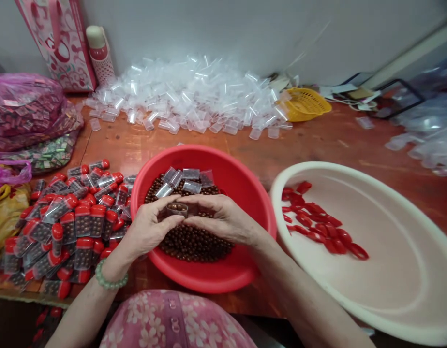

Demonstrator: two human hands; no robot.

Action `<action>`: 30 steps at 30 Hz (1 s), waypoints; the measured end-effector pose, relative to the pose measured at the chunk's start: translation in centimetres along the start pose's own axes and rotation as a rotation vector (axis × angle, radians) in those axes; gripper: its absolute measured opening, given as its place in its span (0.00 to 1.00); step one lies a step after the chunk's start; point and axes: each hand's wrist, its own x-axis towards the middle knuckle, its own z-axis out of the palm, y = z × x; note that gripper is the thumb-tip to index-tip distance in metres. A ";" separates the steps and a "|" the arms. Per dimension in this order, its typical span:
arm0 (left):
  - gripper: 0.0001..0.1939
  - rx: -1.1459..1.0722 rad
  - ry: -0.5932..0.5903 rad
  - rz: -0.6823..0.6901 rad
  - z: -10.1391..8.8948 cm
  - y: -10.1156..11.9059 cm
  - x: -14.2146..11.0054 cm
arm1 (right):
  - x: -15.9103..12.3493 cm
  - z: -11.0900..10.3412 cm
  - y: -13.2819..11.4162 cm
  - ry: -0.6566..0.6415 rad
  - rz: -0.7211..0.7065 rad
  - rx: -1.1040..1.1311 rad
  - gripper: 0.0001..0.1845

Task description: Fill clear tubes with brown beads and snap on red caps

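My left hand (149,224), with a green bead bracelet at the wrist, pinches a small clear plastic box (177,210) between thumb and fingers. Its open mouth faces up, and brown balls show inside. My right hand (219,217) closes on the box's right side, fingertips beside those of the left. Both hands are above a red basin (245,193). Below them lies a heap of small brown balls (198,244), with several clear boxes (192,186) on top of it at the back.
Filled boxes with red caps (81,222) are piled at left. A white basin (383,290) at right holds loose red caps (320,224). Behind are a mound of clear boxes (194,96), a yellow basket (306,104), a bottle (100,58) and plastic bags (27,111).
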 end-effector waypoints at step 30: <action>0.08 0.075 0.033 0.065 0.9 -0.4 0.2 | -1.3 0.5 1.0 0.119 -0.008 -0.015 0.10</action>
